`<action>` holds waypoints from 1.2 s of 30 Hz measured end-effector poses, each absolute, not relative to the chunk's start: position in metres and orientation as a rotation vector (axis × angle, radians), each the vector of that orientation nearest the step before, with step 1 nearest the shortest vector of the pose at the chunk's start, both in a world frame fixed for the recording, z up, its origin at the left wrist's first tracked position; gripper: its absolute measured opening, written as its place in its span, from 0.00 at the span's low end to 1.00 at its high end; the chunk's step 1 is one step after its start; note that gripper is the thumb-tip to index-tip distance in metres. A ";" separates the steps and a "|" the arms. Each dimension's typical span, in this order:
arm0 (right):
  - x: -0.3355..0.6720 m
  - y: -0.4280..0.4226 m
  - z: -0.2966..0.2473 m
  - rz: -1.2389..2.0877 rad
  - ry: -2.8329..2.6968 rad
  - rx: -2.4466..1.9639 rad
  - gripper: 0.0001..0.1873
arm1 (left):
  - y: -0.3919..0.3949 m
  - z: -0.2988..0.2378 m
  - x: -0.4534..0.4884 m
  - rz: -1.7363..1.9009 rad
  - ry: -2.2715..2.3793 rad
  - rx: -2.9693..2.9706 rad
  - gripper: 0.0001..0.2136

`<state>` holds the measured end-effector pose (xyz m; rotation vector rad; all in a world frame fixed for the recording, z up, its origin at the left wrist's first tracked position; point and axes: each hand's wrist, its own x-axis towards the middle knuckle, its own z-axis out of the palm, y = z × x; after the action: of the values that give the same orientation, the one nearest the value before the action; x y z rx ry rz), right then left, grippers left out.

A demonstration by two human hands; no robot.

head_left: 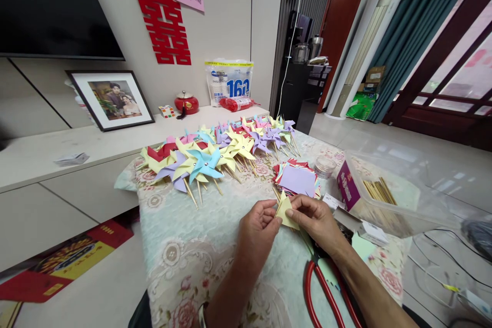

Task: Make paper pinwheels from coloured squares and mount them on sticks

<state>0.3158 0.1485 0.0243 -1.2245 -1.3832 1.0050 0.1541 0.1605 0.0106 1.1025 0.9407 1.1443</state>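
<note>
A piece of pale yellow paper (285,211), folded to a point, is held up over the cloth-covered table. My left hand (258,225) pinches its left side between thumb and fingers. On its right side, my right hand (313,218) grips it with the thumb in front. Below my right hand lie red-handled scissors or pliers (323,292), partly hidden by the forearm. Just beyond the hands is a stack of coloured paper squares (298,179), a lilac one on top. Many finished paper pinwheels (205,164) on sticks lie along the table's far side.
A clear plastic box (369,215) with wooden sticks (380,191) stands at the right, near a small round clear container (325,166) and a small white box (372,233). Cables (442,261) run over the floor. Behind the table is a white cabinet (96,156) with a framed photo (111,100).
</note>
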 end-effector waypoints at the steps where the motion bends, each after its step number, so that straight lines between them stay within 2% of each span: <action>1: 0.315 0.148 0.024 1.013 -1.369 -1.225 0.12 | 0.160 0.012 0.154 1.140 0.942 1.078 0.15; 13: 0.313 0.147 0.026 1.050 -1.310 -1.329 0.16 | 0.164 0.018 0.155 1.143 0.992 0.906 0.16; 24: 0.313 0.149 0.024 1.137 -1.229 -1.216 0.18 | 0.163 0.015 0.150 1.189 1.003 1.045 0.11; 28: 0.314 0.151 0.022 1.171 -1.164 -1.149 0.31 | 0.160 0.014 0.148 1.225 1.039 1.262 0.09; 29: 0.314 0.151 0.023 1.188 -1.172 -1.141 0.32 | 0.159 0.014 0.148 1.233 1.050 1.328 0.08; 33: 0.313 0.148 0.025 1.225 -1.273 -1.157 0.17 | 0.156 0.018 0.149 1.277 1.073 1.509 0.08; 36: 0.313 0.147 0.026 1.184 -1.279 -1.172 0.17 | 0.155 0.019 0.150 1.310 1.068 1.521 0.10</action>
<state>0.3135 0.1469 0.0261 -1.1723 -1.2791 1.1837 0.1502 0.1546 0.0194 1.5213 1.0684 1.3100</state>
